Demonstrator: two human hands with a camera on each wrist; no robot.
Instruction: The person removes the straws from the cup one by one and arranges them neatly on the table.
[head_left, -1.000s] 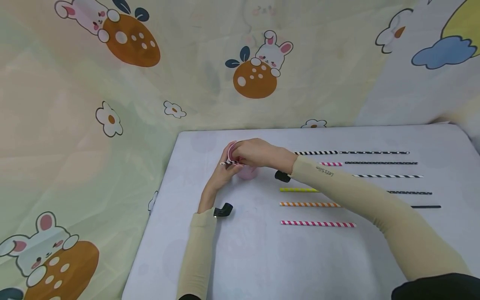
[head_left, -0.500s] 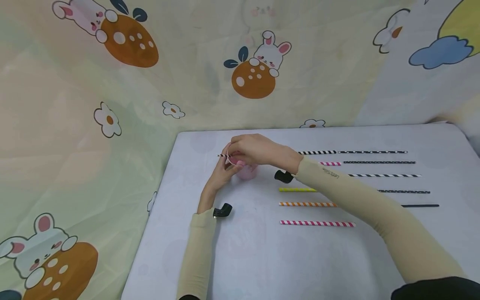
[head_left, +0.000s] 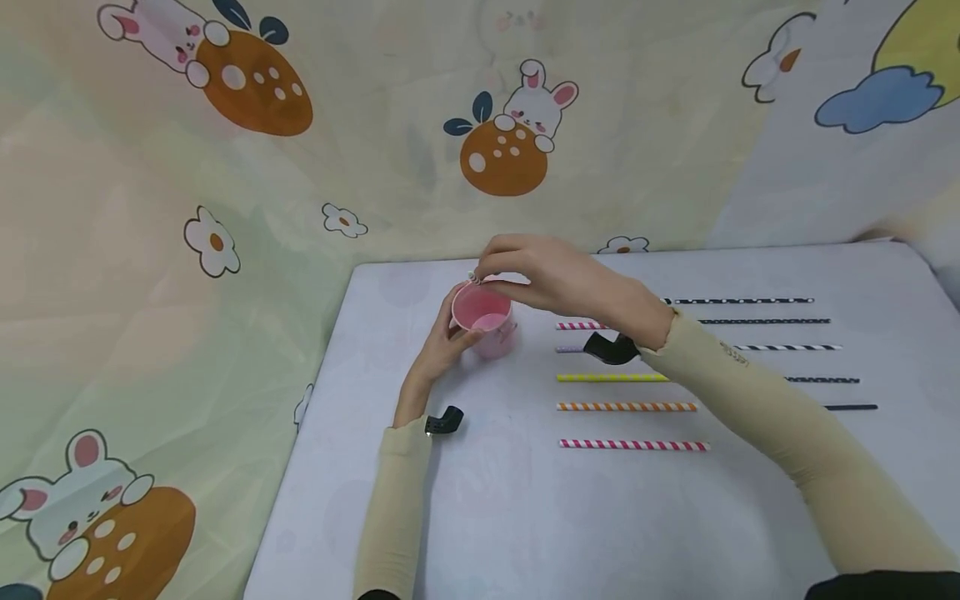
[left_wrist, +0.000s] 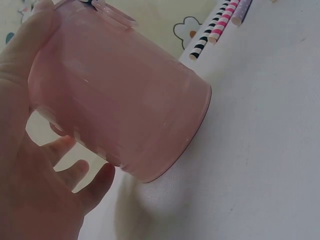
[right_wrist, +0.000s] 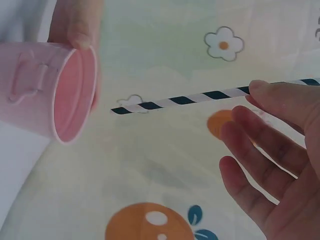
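While the left hand (head_left: pixel 442 343) wraps around the pink cup (head_left: pixel 483 321) and tips it off its base near the far left of the white table (head_left: pixel 495 500), the right hand (head_left: pixel 558 279) pinches a black-and-white striped straw (right_wrist: pixel 200 97) just above the rim, its spare fingers loose. As far as I can judge, the work is at an early stage: the cup looks empty inside, this one straw has not gone in yet, and the rest lie in rows to the right, among them a yellow straw (head_left: pixel 611 377), an orange striped straw (head_left: pixel 626 407) and a pink striped straw (head_left: pixel 633 445). That cup is smooth, slightly translucent plastic with a small tab near its lip, leaning toward the person with its mouth open.
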